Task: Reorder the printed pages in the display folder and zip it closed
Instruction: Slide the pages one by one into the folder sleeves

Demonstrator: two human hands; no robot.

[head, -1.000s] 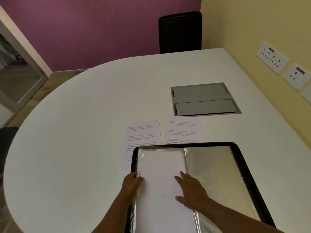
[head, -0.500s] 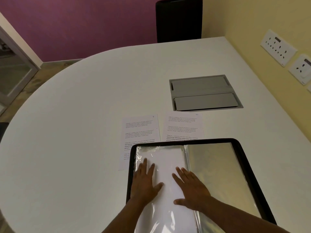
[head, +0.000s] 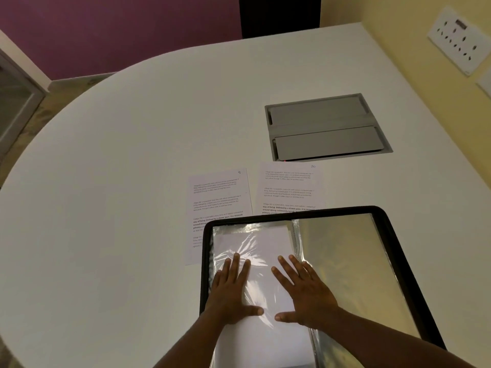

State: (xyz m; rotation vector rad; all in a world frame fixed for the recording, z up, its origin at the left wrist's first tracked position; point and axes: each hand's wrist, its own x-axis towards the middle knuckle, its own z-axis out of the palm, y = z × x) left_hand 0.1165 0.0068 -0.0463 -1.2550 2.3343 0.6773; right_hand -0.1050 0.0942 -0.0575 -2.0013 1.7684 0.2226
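A black-edged display folder [head: 393, 235] lies open on the white table [head: 119, 181] in front of me. Its left clear sleeve [head: 255, 243] holds a white sheet, blank side up. My left hand [head: 233, 290] and my right hand [head: 303, 290] both press flat on that sleeve, fingers spread and straight. The right sleeve [head: 350, 261] looks shiny and holds no page that I can see. Two printed pages lie on the table just beyond the folder: page 9 [head: 219, 197] at the left, partly under the folder's corner, and page 10 [head: 291, 187] at the right.
A grey cable hatch [head: 324, 128] is set into the table beyond the pages. A black chair [head: 279, 14] stands at the far edge. The yellow wall on the right carries white sockets [head: 459, 41].
My left hand left the folder's left edge and now lies flat on the sleeve beside my right hand. The view has tilted down and closer.
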